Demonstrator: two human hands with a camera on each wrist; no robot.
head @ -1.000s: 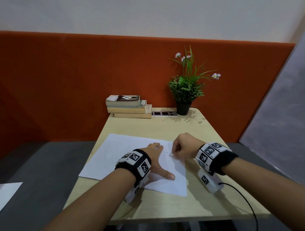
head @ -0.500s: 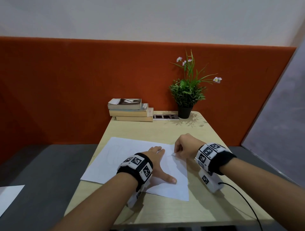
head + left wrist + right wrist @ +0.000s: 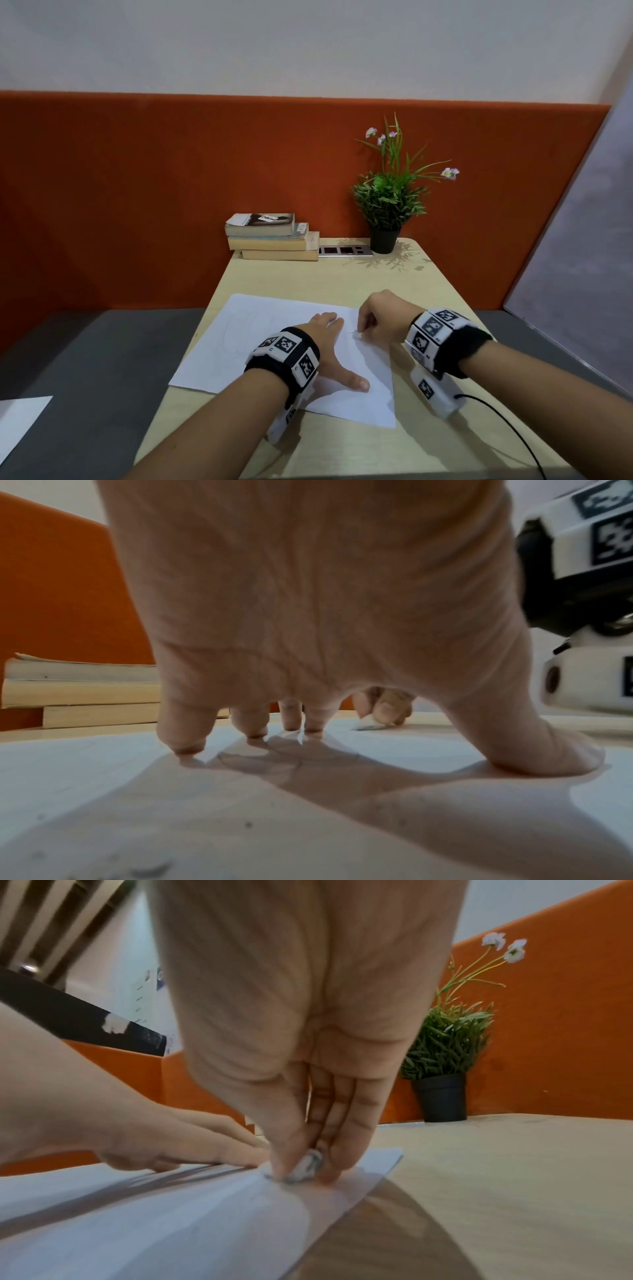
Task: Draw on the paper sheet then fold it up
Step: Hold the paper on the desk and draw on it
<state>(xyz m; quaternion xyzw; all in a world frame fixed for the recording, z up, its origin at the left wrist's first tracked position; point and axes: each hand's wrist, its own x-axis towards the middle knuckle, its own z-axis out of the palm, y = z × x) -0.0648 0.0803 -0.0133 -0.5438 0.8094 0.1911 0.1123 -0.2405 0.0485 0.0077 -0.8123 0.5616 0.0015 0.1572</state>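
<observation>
A white paper sheet (image 3: pixel 239 342) with faint pencil lines lies on the light wooden table (image 3: pixel 308 274). My left hand (image 3: pixel 330 346) rests flat on the sheet's right half, fingers spread and thumb out; in the left wrist view its fingertips (image 3: pixel 185 739) press the paper (image 3: pixel 103 791). My right hand (image 3: pixel 364 325) is at the sheet's far right corner. It pinches a small white, grey-smudged eraser (image 3: pixel 310 1164) between thumb and fingers and holds it down on the paper (image 3: pixel 171 1218). The eraser (image 3: pixel 368 725) also shows in the left wrist view.
A stack of books (image 3: pixel 274 236) and a potted plant (image 3: pixel 387 205) stand at the table's far edge, with a socket strip (image 3: pixel 344 250) between them. An orange partition (image 3: pixel 137 188) backs the table. Another white sheet (image 3: pixel 17 421) lies low at the left. A black cable (image 3: pixel 507 435) trails from my right wrist.
The head view has shifted a little, so the scene sits lower in the frame. Both hands stay at about the same spots on the sheet.
</observation>
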